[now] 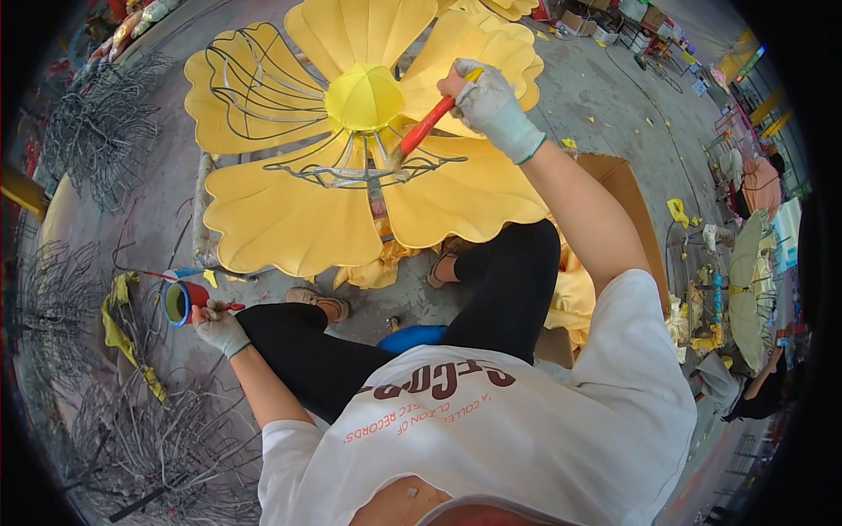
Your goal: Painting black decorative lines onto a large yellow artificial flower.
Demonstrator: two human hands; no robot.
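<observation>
A large yellow fabric flower (303, 210) spreads out in front of my knees, with a round yellow centre (364, 98). My gloved right hand (485, 98) grips a paintbrush (427, 125) by its red handle. The bristles point down at the bent wire frame (351, 175) that lies over the near petals. Whether they touch it, I cannot tell. At my left knee, my gloved left hand (221, 330) is closed on the handle of a red mug (195, 300) with a blue rim. The mug tips so that its opening shows.
Bundles of grey wire frames (167, 443) cover the floor on the left, with yellow scraps (120, 320) among them. Beside my right leg stands a cardboard box (627, 188) with yellow fabric. A blue seat (412, 337) shows beneath me. Other people (761, 184) are at the far right.
</observation>
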